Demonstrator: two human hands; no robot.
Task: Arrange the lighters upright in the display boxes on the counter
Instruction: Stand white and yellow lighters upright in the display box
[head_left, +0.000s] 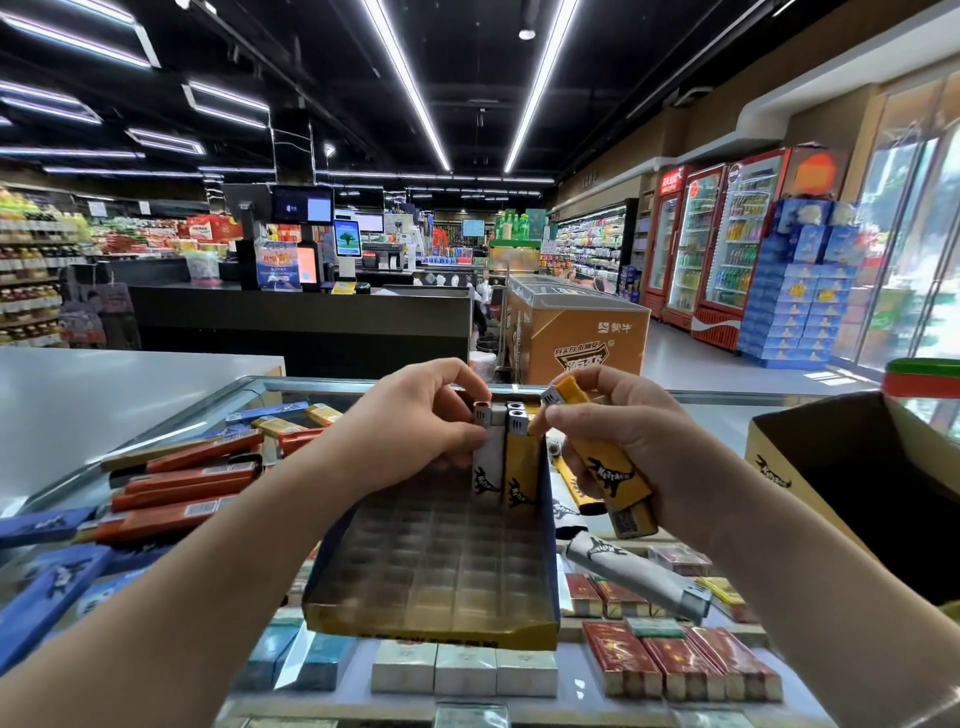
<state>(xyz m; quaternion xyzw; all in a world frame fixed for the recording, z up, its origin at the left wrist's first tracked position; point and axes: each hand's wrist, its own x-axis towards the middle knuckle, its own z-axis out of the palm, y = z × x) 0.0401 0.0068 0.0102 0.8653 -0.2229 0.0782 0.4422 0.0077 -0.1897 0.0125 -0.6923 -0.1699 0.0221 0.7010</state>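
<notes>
A display box (434, 613) with a clear grid insert sits on the glass counter. In its far right corner stand a white lighter (487, 467) and a yellow lighter (521, 470), upright. My left hand (415, 426) pinches the white lighter near its metal top. My right hand (639, 447) grips a yellow lighter (615, 475), tilted, just right of the box. Loose lighters lie on the counter beside the box, among them a white one (631, 571) and a yellow one (571, 486).
An open cardboard carton (810, 467) stands at the right. Under the glass counter (291, 387) lie cigarette packs and cartons. Orange cartons (182, 483) are at the left. A grey countertop (104, 395) lies to the far left.
</notes>
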